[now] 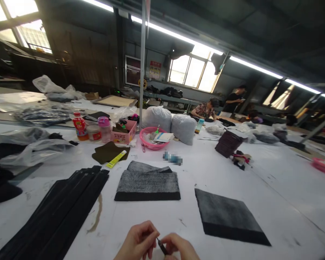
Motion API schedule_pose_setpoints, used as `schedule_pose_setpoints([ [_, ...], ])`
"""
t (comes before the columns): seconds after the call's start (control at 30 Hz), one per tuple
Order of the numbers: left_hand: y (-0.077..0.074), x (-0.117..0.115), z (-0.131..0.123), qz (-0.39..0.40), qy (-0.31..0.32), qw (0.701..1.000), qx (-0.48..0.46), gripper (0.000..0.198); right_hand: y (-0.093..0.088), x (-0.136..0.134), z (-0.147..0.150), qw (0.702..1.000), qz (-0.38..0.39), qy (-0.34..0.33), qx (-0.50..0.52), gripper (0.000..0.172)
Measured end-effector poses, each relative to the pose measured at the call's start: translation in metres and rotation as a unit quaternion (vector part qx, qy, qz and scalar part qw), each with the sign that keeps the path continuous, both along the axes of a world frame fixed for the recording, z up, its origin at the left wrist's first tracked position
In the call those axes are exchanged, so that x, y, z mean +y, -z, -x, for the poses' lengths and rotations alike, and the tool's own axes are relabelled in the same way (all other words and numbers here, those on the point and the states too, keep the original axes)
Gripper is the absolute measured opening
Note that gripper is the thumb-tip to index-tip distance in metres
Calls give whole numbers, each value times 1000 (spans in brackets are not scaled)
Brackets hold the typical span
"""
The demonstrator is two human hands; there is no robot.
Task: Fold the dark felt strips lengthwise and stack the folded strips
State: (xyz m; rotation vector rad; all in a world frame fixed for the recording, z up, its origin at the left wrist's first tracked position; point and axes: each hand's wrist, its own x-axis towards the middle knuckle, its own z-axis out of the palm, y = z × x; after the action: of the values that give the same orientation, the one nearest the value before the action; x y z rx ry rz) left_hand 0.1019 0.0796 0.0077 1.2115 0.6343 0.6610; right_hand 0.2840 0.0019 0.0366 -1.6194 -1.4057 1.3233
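Note:
At the near edge of the view, my right hand (180, 246) grips a small slim dark tool (161, 246) with a thin tip; its exact kind is too small to tell. My left hand (141, 240) is closed in a pinch at that thin tip, fingertips nearly meeting those of the right. Just beyond them lies a stack of dark grey fabric pieces (148, 182), with one loose piece askew on top. Another stack of dark fabric pieces (230, 216) rests to the right. Long black fabric strips (59, 209) stretch along the left.
Beyond the stacks are a yellow tube (116, 159), a pink basket (155, 145), a pink box (124, 133), a red-capped bottle (79, 126) and stuffed white bags (183, 128). A metal pole (142, 68) rises behind. Two people (206, 109) are farther back.

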Motion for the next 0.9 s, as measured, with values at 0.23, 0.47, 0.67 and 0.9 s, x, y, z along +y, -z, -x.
schedule_pose_setpoints([
  [0.23, -31, -15, 3, -60, -43, 996, 44, 35, 6, 3, 40, 984, -100, 48, 143, 43],
  [0.47, -25, -25, 15, -3, -46, 999, 30, 39, 5, -18, 42, 983, -173, 64, 21, 41],
  [0.67, -8, -32, 23, -2, -50, 998, 49, 42, 24, -29, 45, 974, -207, 63, -62, 37],
  [0.9, -18, -25, 40, -8, -140, 988, 64, 42, -13, -29, 41, 952, -284, 87, -73, 33],
])
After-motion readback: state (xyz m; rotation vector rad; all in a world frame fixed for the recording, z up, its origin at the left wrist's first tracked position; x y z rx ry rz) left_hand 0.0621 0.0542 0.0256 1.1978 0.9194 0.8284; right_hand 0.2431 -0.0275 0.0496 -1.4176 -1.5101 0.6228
